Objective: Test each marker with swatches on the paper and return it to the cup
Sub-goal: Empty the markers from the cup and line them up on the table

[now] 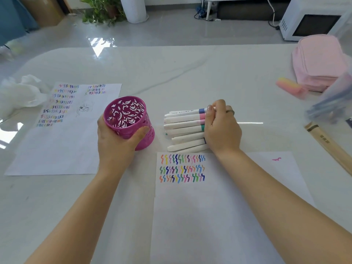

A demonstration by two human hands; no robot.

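1. Markers (183,128) lie in a side-by-side bundle on the table (190,73), about mid-table and just beyond the far edge of the paper (209,216). Treat this stretch of surface as your work area.
2. Check the paper, which lies at the near edge of the table, right of centre. Three rows of swatches (182,168) fill its far-left corner, and the area below them is unmarked. A second sheet (57,145) toward the left edge also carries swatches.
3. Locate the cup (147,139) between the two sheets, just left of the bundle. No marker shows inside it. Whether its base sits flat on the table or is slightly tipped cannot be told.
4. Your left hand (114,141) grips the cup, fingers behind the far wall and thumb across the near wall. Use this grip to steady the cup and turn its mouth toward the bundle.
5. Your right hand (222,130) lies palm-down on the colour-banded ends of the markers, fingers curled over them. The step in hand is probably collecting tested markers for return to the cup.
6. Square the banded ends against your palm before lifting, so that none rolls toward the paper.
7. Take only as many as your fingers can close round; a full bundle is likely to fan out.
8. Start with the blue-banded marker (190,112) at the far side of the bundle, beside your thumb, and lower each one end-first into the cup.
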